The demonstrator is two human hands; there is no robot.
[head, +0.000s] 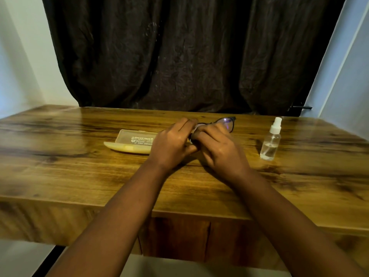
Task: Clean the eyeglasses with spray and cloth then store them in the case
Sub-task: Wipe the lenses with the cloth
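On the wooden surface [60, 136] at left, the case [133, 141] lies open, ready to receive. Beside it the left hand [172, 143] and right hand [216, 145] curl their fingers around the eyeglasses [227, 123], apparently wiping a lens with a pale cloth [196, 127]. Rightmost, the spray bottle [271, 141] stands upright within reach.

A wooden table [79, 176] with dark grain streaks is seen filling the foreground, its thick front edge lit from above. Behind it, a dark brown crinkled curtain [189, 56] is hung down to the tabletop. Pale walls [18, 66] are seen on either side of the curtain.
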